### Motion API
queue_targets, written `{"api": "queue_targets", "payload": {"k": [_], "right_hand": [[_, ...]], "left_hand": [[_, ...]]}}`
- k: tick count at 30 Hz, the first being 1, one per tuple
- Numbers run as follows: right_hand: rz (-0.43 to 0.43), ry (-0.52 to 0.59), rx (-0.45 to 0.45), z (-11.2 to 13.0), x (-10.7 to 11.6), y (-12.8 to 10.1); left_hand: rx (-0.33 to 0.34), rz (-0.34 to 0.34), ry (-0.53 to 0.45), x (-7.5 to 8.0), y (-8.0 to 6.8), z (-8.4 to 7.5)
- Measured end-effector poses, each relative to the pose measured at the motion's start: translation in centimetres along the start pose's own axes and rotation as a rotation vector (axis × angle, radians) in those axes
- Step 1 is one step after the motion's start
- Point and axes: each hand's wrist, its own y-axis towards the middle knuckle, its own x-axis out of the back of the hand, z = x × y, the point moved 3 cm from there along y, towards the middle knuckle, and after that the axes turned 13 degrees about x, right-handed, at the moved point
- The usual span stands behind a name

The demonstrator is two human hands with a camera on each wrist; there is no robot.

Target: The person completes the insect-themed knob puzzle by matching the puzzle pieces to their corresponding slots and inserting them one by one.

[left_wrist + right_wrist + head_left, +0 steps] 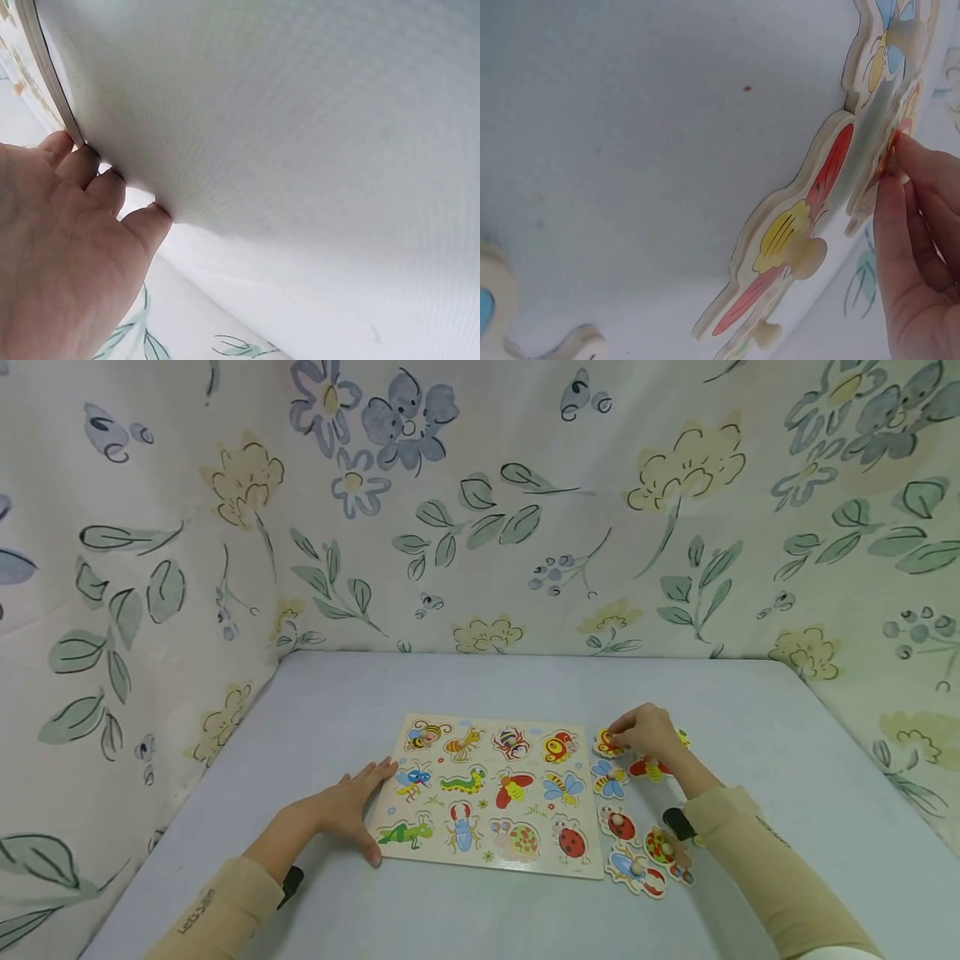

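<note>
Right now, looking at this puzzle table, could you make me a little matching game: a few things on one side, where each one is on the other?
Things:
1. left hand
2. right hand
3. puzzle board
4. ladybird piece

Places:
A. middle of the table, between the two hands
B. pinching a loose piece at the far right of the board
C. resting on the board's left edge
D. loose on the table, just right of the board's near corner

Pairs: 1-C, 2-B, 3-A, 4-D
</note>
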Motion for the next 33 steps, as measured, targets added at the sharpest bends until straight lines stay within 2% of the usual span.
{"api": "queue_targets", "payload": {"k": [14, 27, 33], "right_hand": [[-0.001, 0.034, 0.006, 0.9, -0.8, 0.5], [0.022, 0.03, 0.066, 2.4, -2.3, 1.1], [0.004, 0.018, 0.101, 3.2, -2.6, 1.2]], "left_hand": [[0.003, -0.006, -0.003, 0.0, -0.1, -0.1], [0.011, -0.014, -0.002, -0.1, 0.0, 0.0], [0.016, -0.017, 0.001, -0.1, 0.0, 0.1]]}}
